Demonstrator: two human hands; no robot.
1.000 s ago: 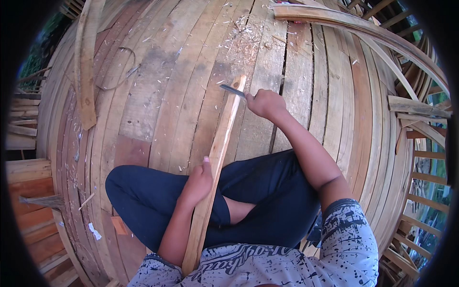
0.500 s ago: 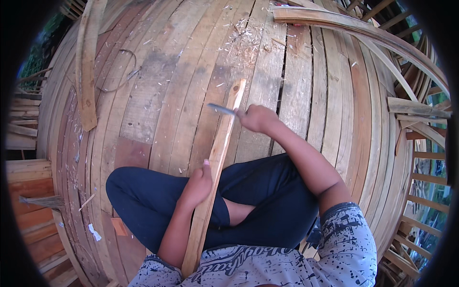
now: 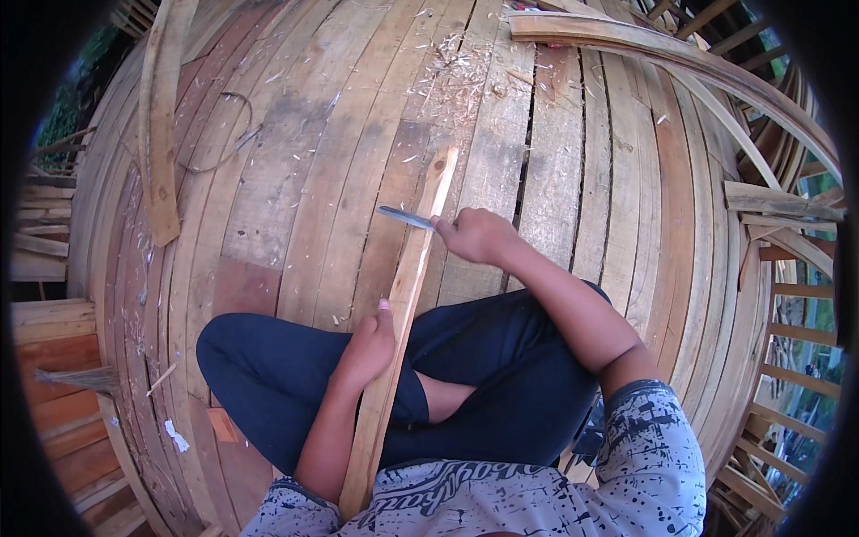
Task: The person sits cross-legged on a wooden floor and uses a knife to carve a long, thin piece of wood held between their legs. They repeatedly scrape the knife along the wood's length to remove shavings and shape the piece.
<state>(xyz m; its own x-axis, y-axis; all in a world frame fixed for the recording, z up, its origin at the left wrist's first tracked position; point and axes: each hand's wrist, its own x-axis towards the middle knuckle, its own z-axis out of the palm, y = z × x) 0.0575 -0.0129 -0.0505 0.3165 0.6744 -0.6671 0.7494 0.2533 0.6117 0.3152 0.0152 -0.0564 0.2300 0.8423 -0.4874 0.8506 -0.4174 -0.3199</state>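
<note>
A long narrow wooden strip [image 3: 413, 279] slants from my lap out over the floor, with a dark knot close to its far end. My left hand [image 3: 369, 345] grips it near the middle, thumb lying along its upper face. In my right hand [image 3: 479, 236] is a knife, its handle hidden inside the closed fist. The knife's grey blade [image 3: 404, 216] points left and lies across the strip, a little short of the knot. Whether the edge bites into the wood I cannot tell.
Curly wood shavings [image 3: 456, 85] are scattered over the plank floor [image 3: 309, 206]. A loose board [image 3: 161, 134] lies at the far left, long curved boards [image 3: 644, 45] at the far right. A broom head [image 3: 82, 378] and a white scrap [image 3: 176, 436] are at the left.
My right hand has drawn the knife slightly nearer to me along the strip. The blade, smeared before, now shows sharply. My left hand keeps its place.
</note>
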